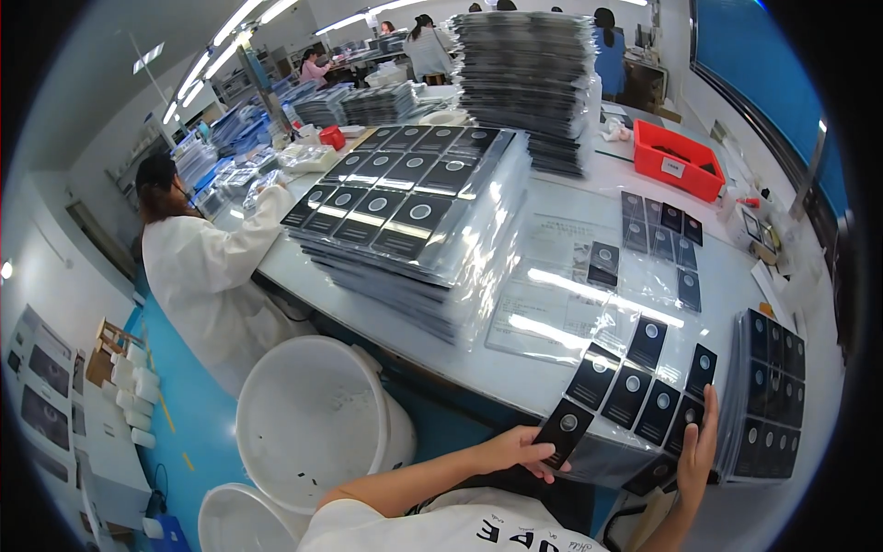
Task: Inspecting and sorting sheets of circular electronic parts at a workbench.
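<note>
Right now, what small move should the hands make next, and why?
I'd probably ease the held black card into line with the neighbouring black cards: the left hand grips its lower end, it juts out at the group's near-left corner, and the right hand is at the group's right side.

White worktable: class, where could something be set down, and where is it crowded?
Free: front worktable strip beside sleeved stack; patch between tall stack and red bin. Crowded: black cards around left hand and right hand.
</note>
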The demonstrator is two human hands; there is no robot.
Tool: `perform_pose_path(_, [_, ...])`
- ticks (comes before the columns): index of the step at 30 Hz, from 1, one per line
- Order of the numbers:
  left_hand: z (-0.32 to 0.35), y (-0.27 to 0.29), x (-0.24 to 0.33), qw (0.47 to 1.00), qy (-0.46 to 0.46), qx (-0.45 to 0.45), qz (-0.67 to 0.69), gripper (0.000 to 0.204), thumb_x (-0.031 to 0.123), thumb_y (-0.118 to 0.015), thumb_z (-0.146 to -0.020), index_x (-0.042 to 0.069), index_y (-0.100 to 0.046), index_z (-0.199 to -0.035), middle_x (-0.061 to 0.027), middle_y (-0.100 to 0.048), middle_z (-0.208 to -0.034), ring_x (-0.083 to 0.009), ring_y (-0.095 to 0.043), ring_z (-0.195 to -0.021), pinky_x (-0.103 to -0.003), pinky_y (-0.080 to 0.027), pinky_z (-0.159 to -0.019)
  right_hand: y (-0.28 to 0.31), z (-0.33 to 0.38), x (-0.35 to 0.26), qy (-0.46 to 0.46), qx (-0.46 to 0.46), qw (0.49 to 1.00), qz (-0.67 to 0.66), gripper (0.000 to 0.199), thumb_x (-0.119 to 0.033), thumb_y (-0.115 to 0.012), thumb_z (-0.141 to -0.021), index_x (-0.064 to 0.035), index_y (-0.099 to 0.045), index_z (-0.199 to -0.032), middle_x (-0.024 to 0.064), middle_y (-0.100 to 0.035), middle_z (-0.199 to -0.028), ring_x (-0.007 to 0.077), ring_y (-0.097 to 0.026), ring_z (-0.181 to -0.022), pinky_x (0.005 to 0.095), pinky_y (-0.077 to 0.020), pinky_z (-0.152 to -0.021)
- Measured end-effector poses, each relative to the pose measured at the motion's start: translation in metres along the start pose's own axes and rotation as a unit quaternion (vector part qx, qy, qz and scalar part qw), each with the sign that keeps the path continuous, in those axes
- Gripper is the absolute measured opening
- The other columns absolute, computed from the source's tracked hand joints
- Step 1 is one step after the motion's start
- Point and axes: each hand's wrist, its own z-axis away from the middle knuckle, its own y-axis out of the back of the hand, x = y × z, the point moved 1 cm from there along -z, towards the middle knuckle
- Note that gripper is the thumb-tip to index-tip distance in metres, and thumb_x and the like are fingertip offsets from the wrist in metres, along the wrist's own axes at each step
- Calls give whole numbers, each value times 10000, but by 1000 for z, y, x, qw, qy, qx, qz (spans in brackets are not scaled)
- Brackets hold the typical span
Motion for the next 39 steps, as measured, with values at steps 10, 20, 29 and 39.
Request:
perform_pose_path(10, [-39,5,16,991,42,120,-48,524,434,-369,-982,-27,-614,-940,-146,-675,-806,-186,-657,-671,-279,-532,-637,-2,-24,23,-3,7,998,57,668,-472,-452,-928,23,-355,-1366,197,-422,-1373,332,-389,-1285,377,-276,-1061])
perform_pose_path(20, [-69,2,4,987,12,160,-15,431,268,-418,-982,-95,-629,-882,-181,-665,-745,-231,-658,-620,-319,-539,-584,5,-47,76,-4,21,997,79,657,-477,-423,-938,20,-363,-1363,203,-397,-1388,337,-357,-1306,383,-258,-1072])
perform_pose_path(29, [-69,13,-8,991,64,101,-65,359,185,-467,-964,-73,-664,-811,-146,-678,-735,-191,-662,-641,-283,-524,-617,-1,-43,94,9,13,990,138,671,-510,-411,-928,12,-385,-1349,182,-434,-1363,337,-372,-1293,397,-286,-1056])
perform_pose_path(39, [-82,12,-9,988,56,134,-44,454,285,-415,-989,-71,-657,-845,-135,-674,-728,-184,-651,-618,-280,-514,-590,-5,-46,100,18,19,987,157,656,-513,-413,-925,-14,-394,-1351,171,-442,-1357,335,-377,-1288,401,-296,-1048])
